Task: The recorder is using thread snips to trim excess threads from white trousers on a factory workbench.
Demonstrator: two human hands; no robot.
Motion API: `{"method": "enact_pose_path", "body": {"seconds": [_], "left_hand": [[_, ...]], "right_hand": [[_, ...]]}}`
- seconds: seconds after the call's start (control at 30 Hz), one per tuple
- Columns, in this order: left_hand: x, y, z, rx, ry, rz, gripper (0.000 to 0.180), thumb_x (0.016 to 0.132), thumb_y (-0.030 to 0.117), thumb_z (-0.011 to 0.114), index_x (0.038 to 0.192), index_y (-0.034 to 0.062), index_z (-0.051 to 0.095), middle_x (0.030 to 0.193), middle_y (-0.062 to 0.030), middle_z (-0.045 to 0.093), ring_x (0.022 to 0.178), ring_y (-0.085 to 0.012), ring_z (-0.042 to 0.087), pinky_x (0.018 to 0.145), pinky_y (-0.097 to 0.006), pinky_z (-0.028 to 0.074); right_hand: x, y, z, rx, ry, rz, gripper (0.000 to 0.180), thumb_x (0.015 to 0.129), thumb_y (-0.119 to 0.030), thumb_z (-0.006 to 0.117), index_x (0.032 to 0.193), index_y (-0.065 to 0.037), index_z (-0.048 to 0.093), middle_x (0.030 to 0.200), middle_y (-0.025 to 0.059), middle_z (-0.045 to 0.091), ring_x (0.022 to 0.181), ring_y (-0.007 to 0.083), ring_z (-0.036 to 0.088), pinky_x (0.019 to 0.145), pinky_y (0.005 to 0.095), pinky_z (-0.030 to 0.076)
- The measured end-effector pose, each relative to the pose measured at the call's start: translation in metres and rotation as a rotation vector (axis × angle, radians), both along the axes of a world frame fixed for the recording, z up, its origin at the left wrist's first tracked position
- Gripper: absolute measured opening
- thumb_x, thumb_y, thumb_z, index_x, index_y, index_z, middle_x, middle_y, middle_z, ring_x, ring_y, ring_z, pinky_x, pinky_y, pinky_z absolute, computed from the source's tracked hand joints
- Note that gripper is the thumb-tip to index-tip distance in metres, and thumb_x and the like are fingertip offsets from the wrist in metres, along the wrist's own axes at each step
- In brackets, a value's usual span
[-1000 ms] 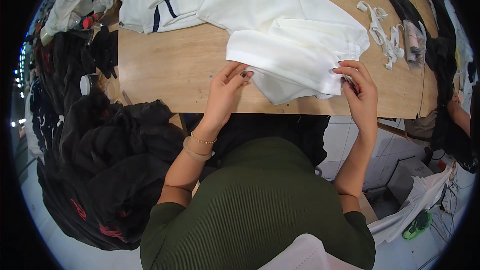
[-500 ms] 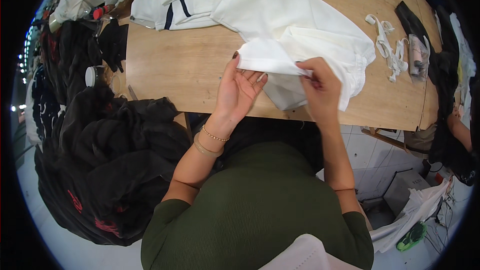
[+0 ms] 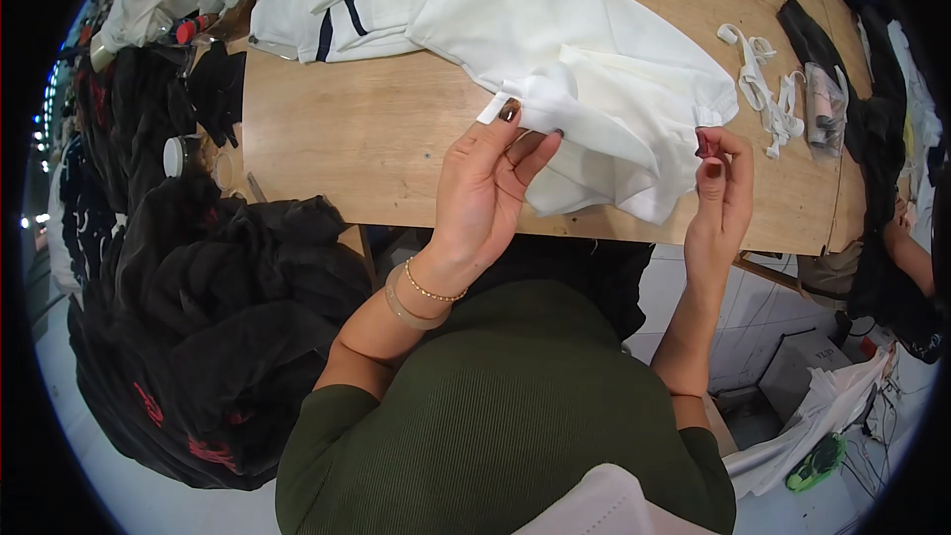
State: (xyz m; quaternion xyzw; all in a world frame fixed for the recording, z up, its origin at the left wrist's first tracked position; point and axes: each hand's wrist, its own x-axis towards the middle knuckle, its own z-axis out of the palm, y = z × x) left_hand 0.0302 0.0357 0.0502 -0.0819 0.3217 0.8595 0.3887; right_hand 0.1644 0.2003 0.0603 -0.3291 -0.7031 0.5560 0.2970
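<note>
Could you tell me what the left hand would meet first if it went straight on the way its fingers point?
The left hand points up and away across the table. It would first meet the white garment it already pinches, though depth is hard to judge.

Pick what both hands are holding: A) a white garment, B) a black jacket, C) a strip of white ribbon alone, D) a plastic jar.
A: the left hand and right hand each pinch an edge of the white garment spread on the wooden table.
</note>
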Motion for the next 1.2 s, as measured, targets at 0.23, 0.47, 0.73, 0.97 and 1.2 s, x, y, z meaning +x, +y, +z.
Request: {"method": "enact_pose_path", "body": {"seconds": [0.23, 0.47, 0.73, 0.97, 1.2], "left_hand": [[0.012, 0.005, 0.015, -0.055, 0.070, -0.099, 0.027, 0.097, 0.020, 0.051, 0.107, -0.0042, 0.058, 0.106, -0.0124, 0.063, 0.097, -0.0200, 0.063, 0.088, -0.033, 0.054], [0.014, 0.004, 0.021, -0.065, 0.085, -0.119, 0.029, 0.096, 0.022, 0.052, 0.108, -0.0046, 0.058, 0.107, -0.0128, 0.063, 0.097, -0.0202, 0.063, 0.088, -0.033, 0.054], [0.016, 0.004, 0.019, -0.024, 0.082, -0.130, 0.029, 0.096, 0.022, 0.053, 0.109, -0.0038, 0.057, 0.107, -0.0122, 0.063, 0.096, -0.0196, 0.063, 0.088, -0.033, 0.054], [0.017, 0.005, 0.021, -0.016, 0.057, -0.134, 0.028, 0.096, 0.022, 0.053, 0.107, -0.0028, 0.058, 0.106, -0.0116, 0.063, 0.097, -0.0191, 0.063, 0.089, -0.033, 0.053], [0.017, 0.006, 0.019, -0.048, 0.043, -0.125, 0.025, 0.096, 0.022, 0.053, 0.100, -0.0023, 0.059, 0.101, -0.0105, 0.064, 0.095, -0.0191, 0.063, 0.089, -0.033, 0.053]], "right_hand": [[-0.019, -0.018, 0.023, 0.470, -0.029, 0.151, 0.032, 0.072, -0.004, 0.076, 0.100, -0.001, 0.063, 0.092, 0.0074, 0.060, 0.080, 0.0152, 0.059, 0.063, 0.0235, 0.045], [-0.027, -0.020, 0.021, 0.661, 0.032, 0.108, 0.035, 0.065, -0.004, 0.080, 0.097, 0.000, 0.066, 0.088, 0.0091, 0.063, 0.078, 0.0195, 0.062, 0.065, 0.0273, 0.051], [-0.028, -0.025, 0.019, 0.656, 0.040, 0.098, 0.032, 0.066, -0.005, 0.080, 0.095, 0.001, 0.066, 0.087, 0.0094, 0.064, 0.076, 0.0195, 0.062, 0.063, 0.0268, 0.051], [-0.028, -0.025, 0.010, 0.671, 0.085, 0.095, 0.031, 0.067, -0.005, 0.080, 0.094, 0.000, 0.066, 0.087, 0.0091, 0.064, 0.073, 0.0185, 0.061, 0.061, 0.0260, 0.049], [-0.037, -0.026, 0.028, 0.475, 0.106, 0.226, 0.043, 0.067, -0.002, 0.076, 0.108, -0.002, 0.063, 0.085, 0.0069, 0.056, 0.074, 0.0145, 0.057, 0.061, 0.0234, 0.047]]}}
